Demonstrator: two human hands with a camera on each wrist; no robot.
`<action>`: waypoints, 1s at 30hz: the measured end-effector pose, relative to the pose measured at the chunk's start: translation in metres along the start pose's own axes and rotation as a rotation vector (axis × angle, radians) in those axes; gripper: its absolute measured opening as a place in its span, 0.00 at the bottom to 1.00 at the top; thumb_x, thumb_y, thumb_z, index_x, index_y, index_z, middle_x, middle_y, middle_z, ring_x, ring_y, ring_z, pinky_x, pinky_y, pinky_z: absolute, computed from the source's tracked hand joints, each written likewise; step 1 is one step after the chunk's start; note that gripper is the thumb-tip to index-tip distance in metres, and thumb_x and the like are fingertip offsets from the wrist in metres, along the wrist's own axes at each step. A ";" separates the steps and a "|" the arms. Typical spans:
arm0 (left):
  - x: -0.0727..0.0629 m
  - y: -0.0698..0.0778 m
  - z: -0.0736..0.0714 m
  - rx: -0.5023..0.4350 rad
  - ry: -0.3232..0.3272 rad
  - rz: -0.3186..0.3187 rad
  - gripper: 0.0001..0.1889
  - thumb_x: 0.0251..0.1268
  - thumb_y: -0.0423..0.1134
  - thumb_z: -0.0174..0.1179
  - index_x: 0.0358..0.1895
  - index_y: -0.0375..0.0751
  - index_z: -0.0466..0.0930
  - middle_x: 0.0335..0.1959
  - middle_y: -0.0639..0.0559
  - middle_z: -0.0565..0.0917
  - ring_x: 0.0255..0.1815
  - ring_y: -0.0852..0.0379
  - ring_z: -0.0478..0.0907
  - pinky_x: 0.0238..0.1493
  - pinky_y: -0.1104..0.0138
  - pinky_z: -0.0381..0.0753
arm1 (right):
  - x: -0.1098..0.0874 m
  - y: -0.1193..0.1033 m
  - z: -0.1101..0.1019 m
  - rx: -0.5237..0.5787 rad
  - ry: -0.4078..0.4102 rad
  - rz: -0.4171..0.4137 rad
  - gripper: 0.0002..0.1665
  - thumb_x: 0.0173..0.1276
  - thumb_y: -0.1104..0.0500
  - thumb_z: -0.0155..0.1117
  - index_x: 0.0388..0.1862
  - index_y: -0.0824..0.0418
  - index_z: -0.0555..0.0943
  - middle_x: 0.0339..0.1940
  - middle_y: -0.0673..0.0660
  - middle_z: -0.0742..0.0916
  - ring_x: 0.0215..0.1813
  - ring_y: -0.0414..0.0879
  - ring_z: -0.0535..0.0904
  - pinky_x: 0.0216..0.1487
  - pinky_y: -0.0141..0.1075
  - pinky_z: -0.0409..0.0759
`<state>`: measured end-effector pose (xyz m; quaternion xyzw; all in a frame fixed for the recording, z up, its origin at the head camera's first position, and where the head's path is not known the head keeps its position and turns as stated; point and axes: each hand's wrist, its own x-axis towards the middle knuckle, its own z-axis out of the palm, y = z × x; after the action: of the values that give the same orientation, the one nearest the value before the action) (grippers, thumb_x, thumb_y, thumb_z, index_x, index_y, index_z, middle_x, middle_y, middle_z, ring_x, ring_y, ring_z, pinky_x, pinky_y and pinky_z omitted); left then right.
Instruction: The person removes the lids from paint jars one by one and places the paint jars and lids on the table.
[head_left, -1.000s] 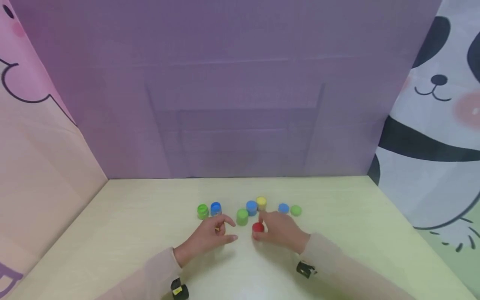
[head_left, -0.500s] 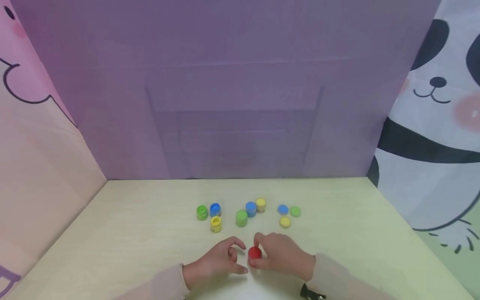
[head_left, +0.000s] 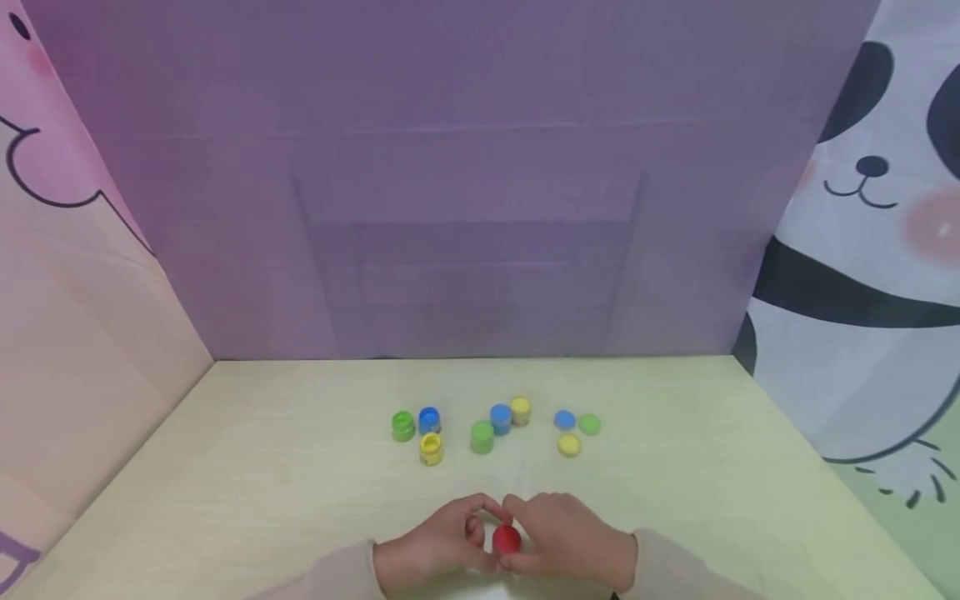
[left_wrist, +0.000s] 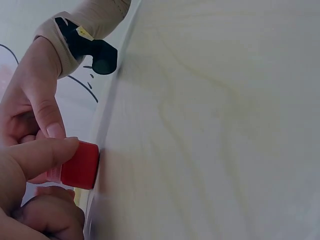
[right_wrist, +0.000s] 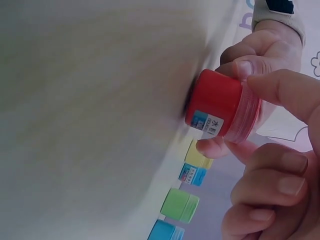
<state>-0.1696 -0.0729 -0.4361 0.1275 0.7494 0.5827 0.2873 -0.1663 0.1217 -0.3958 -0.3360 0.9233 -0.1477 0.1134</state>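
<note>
The red jar (head_left: 506,538) stands upright at the near side of the table (head_left: 285,467), between the two hands. The left hand (head_left: 442,537) bends its thumb and forefinger round the jar from the left, gripping it. The right hand (head_left: 573,537) comes in from the right, its thumb and forefinger pinching the jar up by its ribbed lid (right_wrist: 243,115). The two hands' fingertips nearly meet round it.

I count one red jar. Farther back, in the middle, stand three capped jars: a green one (head_left: 482,437) nearest, a blue one (head_left: 501,419) just beyond it and a yellow one (head_left: 521,411) farthest. To their left are three uncapped jars, green (head_left: 402,426), blue (head_left: 430,420) and yellow (head_left: 431,448), the yellow nearest. To the right lie three loose lids, blue (head_left: 565,420), green (head_left: 589,424) and yellow (head_left: 569,445).

All the jars are small, squat cylinders, apparently plastic; the lids are flat discs. The red one's side is smooth and bears a printed label (right_wrist: 207,123). The tabletop is pale, with faint wood grain; behind it hangs a creased purple cloth (head_left: 465,167).
</note>
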 end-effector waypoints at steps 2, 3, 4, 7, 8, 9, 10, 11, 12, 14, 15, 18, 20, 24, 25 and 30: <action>0.000 -0.001 0.000 -0.006 -0.011 0.006 0.21 0.48 0.27 0.68 0.47 0.49 0.76 0.19 0.53 0.68 0.22 0.58 0.65 0.27 0.71 0.65 | 0.000 0.000 0.001 -0.002 -0.003 -0.009 0.17 0.60 0.42 0.65 0.37 0.51 0.72 0.15 0.42 0.69 0.19 0.34 0.64 0.22 0.27 0.65; 0.000 0.000 0.001 -0.009 -0.018 0.009 0.21 0.48 0.26 0.67 0.47 0.48 0.76 0.19 0.54 0.68 0.22 0.58 0.65 0.27 0.71 0.65 | 0.000 0.001 0.002 -0.001 -0.003 -0.015 0.17 0.61 0.42 0.64 0.37 0.50 0.72 0.16 0.41 0.70 0.19 0.34 0.64 0.22 0.27 0.65; 0.000 0.000 0.001 -0.009 -0.021 0.012 0.22 0.48 0.26 0.67 0.47 0.48 0.76 0.19 0.54 0.68 0.21 0.59 0.65 0.26 0.71 0.64 | 0.000 0.001 0.002 -0.002 0.002 -0.023 0.17 0.61 0.42 0.64 0.37 0.50 0.72 0.16 0.41 0.70 0.19 0.34 0.64 0.22 0.27 0.65; 0.000 0.000 0.002 -0.013 -0.034 0.014 0.22 0.47 0.25 0.66 0.46 0.47 0.77 0.19 0.54 0.69 0.21 0.59 0.65 0.25 0.72 0.63 | 0.001 0.002 0.002 0.007 0.013 -0.042 0.15 0.61 0.44 0.65 0.36 0.50 0.72 0.15 0.41 0.69 0.18 0.34 0.63 0.21 0.27 0.64; 0.000 0.000 0.002 -0.011 -0.037 0.007 0.21 0.48 0.25 0.67 0.46 0.48 0.77 0.19 0.54 0.69 0.21 0.59 0.65 0.24 0.72 0.62 | 0.001 0.001 0.002 0.010 0.013 -0.045 0.15 0.61 0.45 0.65 0.36 0.50 0.72 0.15 0.41 0.69 0.18 0.34 0.63 0.21 0.26 0.64; 0.000 0.001 0.002 -0.010 -0.039 0.003 0.21 0.48 0.25 0.67 0.45 0.48 0.78 0.19 0.54 0.69 0.21 0.59 0.65 0.24 0.72 0.62 | 0.001 0.001 0.002 0.016 0.014 -0.046 0.14 0.61 0.45 0.65 0.36 0.50 0.72 0.14 0.41 0.69 0.18 0.34 0.63 0.21 0.26 0.64; 0.000 0.001 0.003 -0.006 -0.039 -0.003 0.20 0.48 0.25 0.67 0.45 0.48 0.78 0.18 0.54 0.69 0.21 0.59 0.65 0.24 0.72 0.62 | 0.000 0.001 0.002 0.020 0.015 -0.047 0.14 0.61 0.45 0.65 0.36 0.50 0.72 0.14 0.41 0.68 0.18 0.34 0.63 0.21 0.26 0.64; 0.000 0.001 0.003 -0.002 -0.042 -0.005 0.20 0.48 0.26 0.67 0.45 0.48 0.79 0.18 0.54 0.69 0.21 0.59 0.65 0.24 0.72 0.62 | 0.000 0.001 0.002 0.022 0.017 -0.048 0.14 0.61 0.46 0.65 0.35 0.50 0.72 0.14 0.41 0.68 0.18 0.34 0.63 0.21 0.26 0.64; 0.000 0.001 0.004 0.002 -0.046 -0.011 0.19 0.49 0.26 0.67 0.45 0.49 0.79 0.18 0.54 0.69 0.21 0.58 0.65 0.24 0.72 0.61 | 0.000 0.001 0.001 0.024 0.019 -0.048 0.13 0.61 0.46 0.65 0.35 0.50 0.72 0.14 0.41 0.68 0.18 0.34 0.63 0.21 0.26 0.64; 0.001 0.001 0.004 0.000 -0.060 -0.014 0.19 0.50 0.27 0.67 0.45 0.49 0.80 0.18 0.54 0.69 0.21 0.58 0.64 0.24 0.72 0.61 | 0.000 0.000 0.001 0.023 0.021 -0.050 0.13 0.61 0.47 0.65 0.36 0.50 0.73 0.14 0.41 0.69 0.18 0.33 0.63 0.22 0.26 0.65; 0.002 0.000 0.004 0.000 -0.067 -0.012 0.19 0.50 0.27 0.67 0.45 0.49 0.81 0.18 0.54 0.69 0.21 0.59 0.64 0.24 0.72 0.61 | 0.000 0.000 0.001 0.020 0.023 -0.051 0.13 0.60 0.47 0.65 0.36 0.50 0.73 0.15 0.41 0.69 0.18 0.33 0.63 0.22 0.26 0.65; 0.004 -0.001 0.004 -0.007 -0.093 0.001 0.18 0.51 0.26 0.67 0.46 0.49 0.82 0.18 0.55 0.68 0.21 0.59 0.64 0.24 0.73 0.61 | 0.000 -0.001 0.000 0.011 0.019 -0.047 0.13 0.60 0.47 0.66 0.37 0.50 0.74 0.15 0.40 0.69 0.19 0.33 0.63 0.22 0.26 0.65; 0.005 -0.001 0.004 -0.010 -0.102 0.015 0.18 0.51 0.26 0.66 0.45 0.48 0.82 0.17 0.55 0.69 0.21 0.59 0.64 0.24 0.73 0.61 | 0.000 -0.001 0.000 0.007 0.014 -0.041 0.13 0.60 0.47 0.66 0.37 0.50 0.75 0.15 0.40 0.70 0.19 0.33 0.63 0.22 0.26 0.65; 0.005 -0.002 0.005 -0.007 -0.096 0.050 0.17 0.49 0.24 0.65 0.43 0.46 0.83 0.18 0.56 0.70 0.21 0.60 0.64 0.24 0.73 0.62 | 0.000 -0.001 0.000 -0.018 0.023 -0.051 0.13 0.60 0.47 0.66 0.36 0.51 0.76 0.15 0.40 0.70 0.19 0.33 0.63 0.22 0.26 0.64; 0.005 -0.002 0.005 -0.008 -0.093 0.055 0.17 0.49 0.23 0.65 0.42 0.45 0.83 0.17 0.56 0.70 0.21 0.60 0.63 0.24 0.73 0.62 | 0.000 -0.001 0.000 -0.026 0.027 -0.058 0.13 0.60 0.47 0.67 0.36 0.52 0.76 0.15 0.40 0.69 0.19 0.33 0.62 0.22 0.26 0.64; 0.005 -0.002 0.005 0.008 -0.068 0.045 0.13 0.50 0.24 0.65 0.39 0.43 0.85 0.17 0.56 0.71 0.21 0.61 0.64 0.24 0.74 0.62 | 0.000 -0.003 -0.001 -0.043 0.013 -0.088 0.12 0.60 0.47 0.67 0.35 0.52 0.77 0.17 0.38 0.72 0.20 0.32 0.64 0.26 0.25 0.66</action>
<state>-0.1700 -0.0667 -0.4396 0.1652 0.7385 0.5815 0.2987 -0.1647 0.1199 -0.3933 -0.3777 0.9113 -0.1347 0.0934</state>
